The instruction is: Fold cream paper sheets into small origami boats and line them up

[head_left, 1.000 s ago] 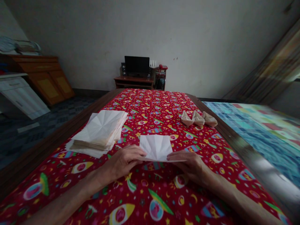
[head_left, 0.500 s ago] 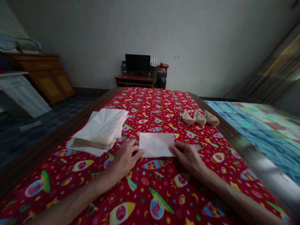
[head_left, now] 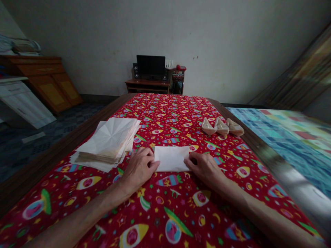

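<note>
A white sheet of paper (head_left: 171, 158), folded into a rectangle, lies on the red patterned tablecloth (head_left: 165, 213) between my hands. My left hand (head_left: 144, 162) pinches its left edge, with the thumb on top near the lower corner. On the opposite side, my right hand (head_left: 200, 162) grips the right edge with curled fingers and thumb. To the left rests a stack of creased white paper sheets (head_left: 111, 141). Three folded paper pieces (head_left: 221, 126) stand in a row, touching each other, at the right of the table.
Dark wooden table edges (head_left: 256, 148) show beyond the cloth. A bed with a blue checked cover (head_left: 279, 137) is at the right. A monitor (head_left: 151, 66) stands on a small desk by the far wall. Wooden cabinets (head_left: 54, 82) are at the left.
The fingers of my right hand have curled in more at the paper's right edge. My left hand keeps its place at the left edge. The view has tilted slightly downward.
</note>
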Motion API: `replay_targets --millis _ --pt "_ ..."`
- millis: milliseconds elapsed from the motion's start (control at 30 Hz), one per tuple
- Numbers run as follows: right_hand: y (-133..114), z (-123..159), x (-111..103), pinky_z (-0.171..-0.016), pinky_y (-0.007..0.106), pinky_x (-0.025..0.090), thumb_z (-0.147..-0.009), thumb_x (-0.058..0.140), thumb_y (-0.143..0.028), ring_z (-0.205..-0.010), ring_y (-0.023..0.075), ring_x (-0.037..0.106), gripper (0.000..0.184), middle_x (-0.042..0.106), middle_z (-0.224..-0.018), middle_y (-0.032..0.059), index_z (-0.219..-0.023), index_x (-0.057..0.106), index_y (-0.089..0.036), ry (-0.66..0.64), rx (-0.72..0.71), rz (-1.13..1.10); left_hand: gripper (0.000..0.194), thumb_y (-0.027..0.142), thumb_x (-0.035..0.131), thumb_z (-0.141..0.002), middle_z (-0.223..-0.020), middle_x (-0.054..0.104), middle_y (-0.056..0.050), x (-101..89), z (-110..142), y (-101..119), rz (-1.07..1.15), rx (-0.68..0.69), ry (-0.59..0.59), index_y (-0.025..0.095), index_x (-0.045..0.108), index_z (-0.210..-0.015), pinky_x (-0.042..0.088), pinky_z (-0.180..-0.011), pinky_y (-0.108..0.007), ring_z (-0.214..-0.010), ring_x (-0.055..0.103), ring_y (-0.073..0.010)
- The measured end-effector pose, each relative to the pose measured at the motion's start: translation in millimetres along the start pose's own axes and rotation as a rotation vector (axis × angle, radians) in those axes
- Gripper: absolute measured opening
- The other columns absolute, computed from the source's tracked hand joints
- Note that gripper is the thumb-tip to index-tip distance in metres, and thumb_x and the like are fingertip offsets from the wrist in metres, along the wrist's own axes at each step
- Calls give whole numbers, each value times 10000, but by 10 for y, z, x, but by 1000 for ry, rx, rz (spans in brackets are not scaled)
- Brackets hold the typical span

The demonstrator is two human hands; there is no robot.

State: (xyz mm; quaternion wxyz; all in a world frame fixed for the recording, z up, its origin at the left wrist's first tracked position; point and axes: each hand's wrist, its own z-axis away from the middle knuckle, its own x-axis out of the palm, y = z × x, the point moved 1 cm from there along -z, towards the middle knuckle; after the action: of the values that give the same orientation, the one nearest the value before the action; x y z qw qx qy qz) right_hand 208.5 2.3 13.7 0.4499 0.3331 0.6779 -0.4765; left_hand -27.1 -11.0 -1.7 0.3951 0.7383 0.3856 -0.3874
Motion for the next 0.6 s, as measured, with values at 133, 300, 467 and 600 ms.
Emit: replay_targets --millis 133,300,467,600 --pt "5 -2 14 -509 242 223 -858 477 -326 -496 90 443 268 520 -556 -9 -646 526 -170 -4 -1 -1 126 261 656 -742 -876 593 -49 14 -5 -29 22 -66 53 167 572 -749 428 -795 -385 -880 536 -229" --pt "18 -22 21 -510 241 224 -854 479 -336 -501 92 447 276 525 -559 -5 -640 535 -170 16 -4 -7 523 159 570 -803 -1408 396 -134 -18 3 71 67 122 119 141 419 -1304 303 -1072 -460 -1309 340 -264" --pt "21 -30 24 -495 240 217 -840 490 -336 -471 85 402 284 486 -525 -15 -613 525 -168 18 9 -21 355 217 371 -948 -1403 459 -24 -60 82 279 7 378 -157 242 493 -1280 198 -1126 -501 -1343 335 -208" --pt "15 -32 17 -490 238 214 -844 482 -332 -467 82 378 293 469 -516 -20 -605 528 -169 30 -9 -27 405 274 342 -963 -1438 410 -29 -77 127 341 4 370 -242 224 405 -1360 212 -1124 -510 -1352 323 -210"
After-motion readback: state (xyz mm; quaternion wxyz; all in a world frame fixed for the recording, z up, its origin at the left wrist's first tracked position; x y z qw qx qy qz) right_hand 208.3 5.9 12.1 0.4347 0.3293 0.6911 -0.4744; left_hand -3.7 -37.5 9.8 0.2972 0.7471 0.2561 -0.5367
